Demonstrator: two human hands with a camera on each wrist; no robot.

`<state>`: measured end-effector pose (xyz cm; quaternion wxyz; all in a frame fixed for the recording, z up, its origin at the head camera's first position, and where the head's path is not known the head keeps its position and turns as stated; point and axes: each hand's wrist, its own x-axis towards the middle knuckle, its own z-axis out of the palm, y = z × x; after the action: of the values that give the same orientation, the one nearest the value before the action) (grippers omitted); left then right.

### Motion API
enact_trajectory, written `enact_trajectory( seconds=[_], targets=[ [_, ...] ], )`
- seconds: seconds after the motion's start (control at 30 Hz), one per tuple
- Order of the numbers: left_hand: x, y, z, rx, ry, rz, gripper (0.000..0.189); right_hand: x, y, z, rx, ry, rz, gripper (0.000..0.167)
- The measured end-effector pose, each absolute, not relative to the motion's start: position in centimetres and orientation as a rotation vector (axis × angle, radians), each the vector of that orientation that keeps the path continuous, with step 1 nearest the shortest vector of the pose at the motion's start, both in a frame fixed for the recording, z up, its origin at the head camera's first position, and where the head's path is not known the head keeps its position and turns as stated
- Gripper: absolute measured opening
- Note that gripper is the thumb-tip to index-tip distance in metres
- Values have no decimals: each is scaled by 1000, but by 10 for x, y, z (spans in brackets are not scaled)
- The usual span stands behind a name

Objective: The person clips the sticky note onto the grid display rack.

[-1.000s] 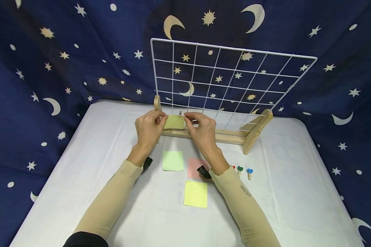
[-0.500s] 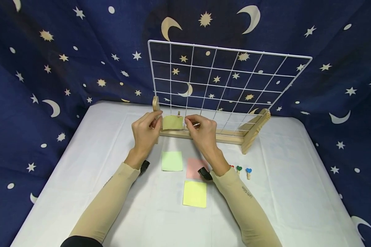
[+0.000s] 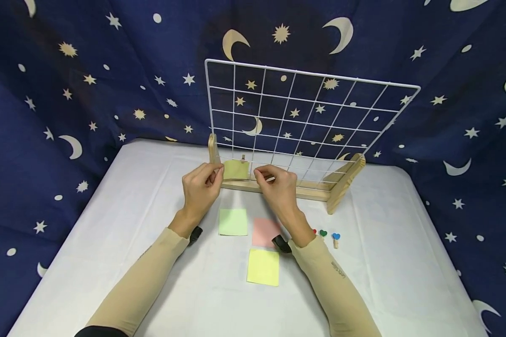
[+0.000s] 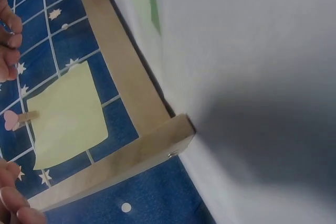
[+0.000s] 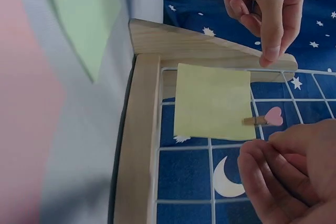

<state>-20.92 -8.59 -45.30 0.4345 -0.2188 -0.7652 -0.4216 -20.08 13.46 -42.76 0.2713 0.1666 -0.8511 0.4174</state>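
Observation:
A yellow sticky note (image 3: 236, 170) hangs near the lower left of a white wire grid (image 3: 295, 84), held at its top edge by a small clothespin with a pink heart (image 5: 257, 120). My left hand (image 3: 201, 187) is just left of the note, fingers loosely bent and holding nothing. In the right wrist view its index finger and thumb stand apart from the paper. My right hand (image 3: 279, 189) hovers right of the note with bent fingers and nothing in them; its fingertips (image 5: 252, 150) are close to the note's corner, below the clothespin.
On the white table lie a pale green note (image 3: 233, 222), a pink note (image 3: 263, 231) partly behind the right wrist, and a bright yellow note (image 3: 263, 267). Heart clothespins, green (image 3: 323, 233), blue (image 3: 336, 237) and red, lie to the right. A wooden stand (image 3: 346, 182) supports the grid.
Both hands have let go of the yellow note's edges and drawn slightly apart and down. The note stays clipped on the grid. The head view has shifted a little.

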Motion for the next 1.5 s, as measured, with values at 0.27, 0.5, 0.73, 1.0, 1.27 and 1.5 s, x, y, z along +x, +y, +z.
enact_trajectory(
  seconds=[0.27, 0.5, 0.73, 1.0, 1.27, 1.5],
  targets=[
    [-204, -90, -461, -591, -1977, -1072, 12, -194, 144, -429, 436, -2299, 1207, 6],
    [-197, -97, -464, -606, -2022, -1091, 11, -185, 148, -424, 443, -2320, 1253, 8],
    [-189, -99, -466, -629, -2122, -1088, 10, -170, 160, -423, 465, -2352, 1262, 10],
    [-180, -98, -460, -707, -2307, -1057, 5, -151, 190, -431, 441, -2389, 1214, 9],
    [-177, -94, -453, -753, -2541, -1005, 5, -140, 219, -434, 415, -2402, 1169, 8],
    [-177, -96, -450, -746, -2669, -988, 10, -133, 247, -441, 368, -2426, 1063, 8]
  ],
)
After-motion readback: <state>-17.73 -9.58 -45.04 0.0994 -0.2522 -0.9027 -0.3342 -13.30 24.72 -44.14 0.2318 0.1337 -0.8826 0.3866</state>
